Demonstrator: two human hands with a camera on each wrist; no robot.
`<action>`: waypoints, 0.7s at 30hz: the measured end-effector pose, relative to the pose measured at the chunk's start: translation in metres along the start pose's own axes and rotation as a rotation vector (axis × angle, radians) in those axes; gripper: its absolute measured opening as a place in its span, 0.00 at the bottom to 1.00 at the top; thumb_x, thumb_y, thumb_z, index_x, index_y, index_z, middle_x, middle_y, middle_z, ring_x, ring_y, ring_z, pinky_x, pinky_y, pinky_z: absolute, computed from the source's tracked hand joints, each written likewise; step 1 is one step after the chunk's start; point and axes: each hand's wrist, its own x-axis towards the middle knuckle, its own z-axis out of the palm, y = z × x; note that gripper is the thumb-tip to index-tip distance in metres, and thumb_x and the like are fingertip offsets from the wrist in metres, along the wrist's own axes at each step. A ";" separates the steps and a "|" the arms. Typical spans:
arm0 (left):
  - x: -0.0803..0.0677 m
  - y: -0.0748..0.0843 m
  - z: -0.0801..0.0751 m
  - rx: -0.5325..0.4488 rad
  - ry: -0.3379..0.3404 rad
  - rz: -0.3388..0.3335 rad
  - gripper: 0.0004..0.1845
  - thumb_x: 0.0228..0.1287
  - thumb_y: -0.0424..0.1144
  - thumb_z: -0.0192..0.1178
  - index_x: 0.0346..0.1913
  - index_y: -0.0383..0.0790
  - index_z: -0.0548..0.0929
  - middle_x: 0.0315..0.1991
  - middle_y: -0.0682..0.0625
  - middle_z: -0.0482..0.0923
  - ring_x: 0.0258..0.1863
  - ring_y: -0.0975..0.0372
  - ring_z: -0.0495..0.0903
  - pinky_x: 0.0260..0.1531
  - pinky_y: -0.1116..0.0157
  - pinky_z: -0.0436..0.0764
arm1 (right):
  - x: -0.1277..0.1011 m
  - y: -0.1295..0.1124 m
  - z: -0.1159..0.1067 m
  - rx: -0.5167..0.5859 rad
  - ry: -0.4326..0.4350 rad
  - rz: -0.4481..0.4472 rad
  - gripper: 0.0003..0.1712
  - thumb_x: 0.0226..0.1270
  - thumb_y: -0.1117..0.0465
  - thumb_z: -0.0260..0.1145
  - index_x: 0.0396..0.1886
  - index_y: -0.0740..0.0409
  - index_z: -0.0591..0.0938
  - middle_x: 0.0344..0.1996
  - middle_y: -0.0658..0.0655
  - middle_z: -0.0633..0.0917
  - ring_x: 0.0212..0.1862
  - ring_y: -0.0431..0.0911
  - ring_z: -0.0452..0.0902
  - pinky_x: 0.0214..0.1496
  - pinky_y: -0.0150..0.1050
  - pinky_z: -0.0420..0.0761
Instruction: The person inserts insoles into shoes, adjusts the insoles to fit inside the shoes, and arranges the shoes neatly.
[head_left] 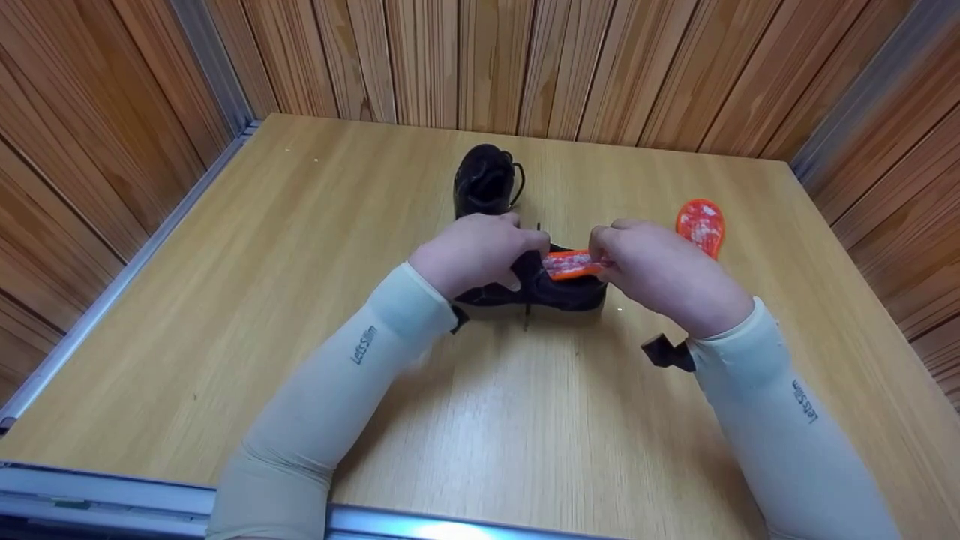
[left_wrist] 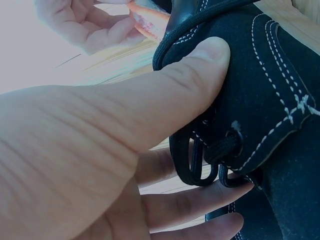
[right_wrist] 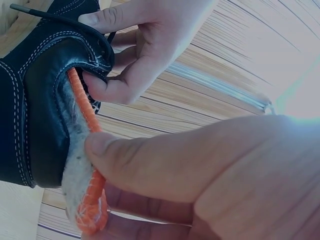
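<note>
Left fingers [left_wrist: 190,202] curled wide round black shoe [head_left: 562,294], right fingers [right_wrist: 150,207] narrowly pinching orange insole [head_left: 566,264]

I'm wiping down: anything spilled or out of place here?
Pale specks on the table, far left, look like stray debris. The insole in the right hand juts from the nearer shoe, likely mid-handling.

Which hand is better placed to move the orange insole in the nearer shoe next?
Probably the right hand: it pinches the orange insole by its end outside the shoe, while the left hand grips that shoe.
</note>
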 end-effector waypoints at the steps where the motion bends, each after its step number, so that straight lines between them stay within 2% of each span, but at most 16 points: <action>1: 0.000 0.000 0.000 -0.003 -0.002 -0.003 0.31 0.67 0.46 0.78 0.70 0.61 0.79 0.66 0.43 0.82 0.49 0.50 0.85 0.60 0.50 0.88 | 0.000 0.000 0.000 0.000 -0.008 0.003 0.08 0.74 0.67 0.74 0.49 0.62 0.87 0.42 0.62 0.88 0.38 0.53 0.83 0.43 0.51 0.87; 6: 0.000 0.000 0.000 -0.016 -0.011 -0.016 0.31 0.67 0.46 0.78 0.70 0.62 0.79 0.68 0.42 0.81 0.51 0.49 0.85 0.61 0.49 0.87 | 0.000 0.001 -0.001 -0.003 -0.047 0.016 0.10 0.74 0.65 0.73 0.52 0.62 0.88 0.44 0.62 0.89 0.41 0.53 0.84 0.47 0.52 0.88; 11: 0.000 0.000 0.001 -0.008 0.002 -0.011 0.30 0.67 0.46 0.78 0.69 0.62 0.79 0.65 0.43 0.82 0.50 0.50 0.85 0.61 0.49 0.87 | 0.000 0.002 -0.003 -0.010 -0.077 0.051 0.14 0.73 0.63 0.76 0.54 0.61 0.88 0.46 0.61 0.89 0.42 0.53 0.84 0.49 0.52 0.89; 17: 0.000 0.000 0.001 0.001 0.000 -0.014 0.30 0.66 0.47 0.78 0.68 0.62 0.79 0.66 0.43 0.82 0.52 0.49 0.85 0.62 0.49 0.87 | -0.003 0.003 -0.005 -0.015 -0.069 0.050 0.13 0.71 0.63 0.77 0.52 0.61 0.89 0.46 0.61 0.89 0.41 0.52 0.83 0.47 0.51 0.88; 21: 0.001 0.000 0.000 0.025 0.000 -0.003 0.30 0.66 0.47 0.79 0.69 0.61 0.79 0.64 0.43 0.82 0.51 0.49 0.85 0.61 0.49 0.87 | -0.003 0.003 -0.006 -0.009 -0.038 0.013 0.10 0.71 0.66 0.76 0.49 0.64 0.90 0.45 0.63 0.89 0.40 0.52 0.83 0.46 0.50 0.87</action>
